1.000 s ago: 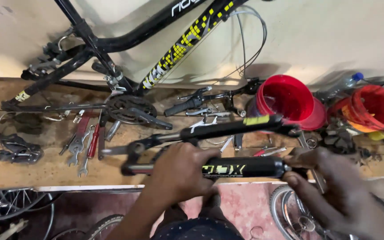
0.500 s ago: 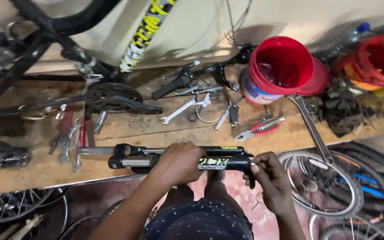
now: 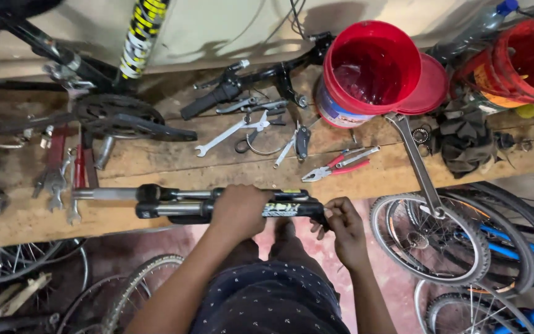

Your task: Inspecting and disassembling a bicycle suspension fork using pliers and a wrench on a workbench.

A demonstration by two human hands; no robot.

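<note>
A long black bike fork with shiny silver tubes [image 3: 217, 203] lies flat across the front edge of the wooden bench [image 3: 156, 167], just below the middle of the view. Its silver tubes point to 9 o'clock and its black end points to 3 o'clock.

The left hand [image 3: 239, 210] is wrapped tight around the middle of the fork, with the fingers curled over the top. The right hand [image 3: 341, 226] is at the fork's black end, at 3 o'clock from the left hand. Its fingertips are pressed together, pinching the tip of the fork.

At 12 o'clock from the fork, a silver flat spanner [image 3: 230, 133] lies on the bench. Just to its right, pliers with red handles [image 3: 340, 164] lie on the wood too. At 1 o'clock stands a big red plastic bucket [image 3: 372, 68], and another red bucket [image 3: 520, 59] sits far off at 2 o'clock. Black handlebars [image 3: 248, 83] lie near the wall at 12 o'clock.

At 10 o'clock, a black chain ring with a crank arm [image 3: 125, 120] rests on the bench. At 9 o'clock, small silver spanners [image 3: 57, 185] lie in a bunch.

At 3 o'clock from the right hand, a bike wheel with a grey tyre [image 3: 431, 238] leans by the bench. More wheels [image 3: 26, 266] lie on the floor at 8 o'clock.
</note>
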